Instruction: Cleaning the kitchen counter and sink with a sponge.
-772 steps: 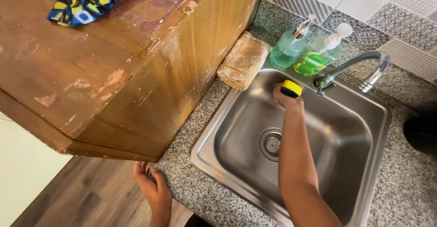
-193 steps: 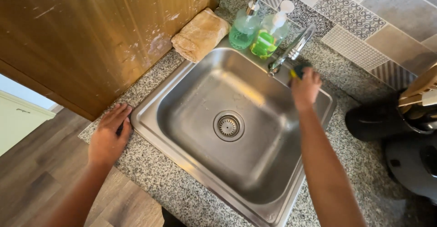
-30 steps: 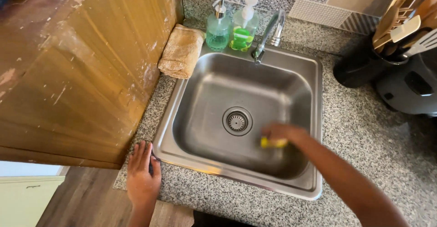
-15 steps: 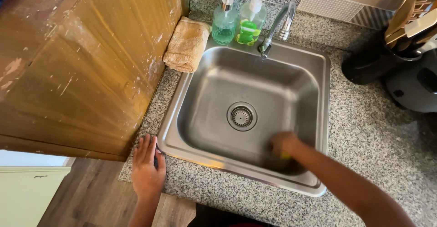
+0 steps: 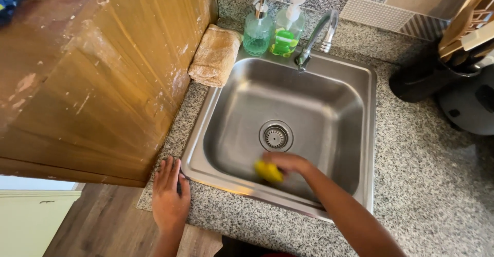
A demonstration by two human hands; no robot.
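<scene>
Down at the sink's six o'clock wall, our right hand grips a yellow sponge, scrubbing the steel sink; our left hand lies flat and open on the counter at eight o'clock; next we judge the basin's other walls want scrubbing

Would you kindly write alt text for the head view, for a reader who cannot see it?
The right hand presses a yellow sponge against the near wall of a steel sink, while the left hand rests flat on the speckled counter at the sink's corner.
</scene>
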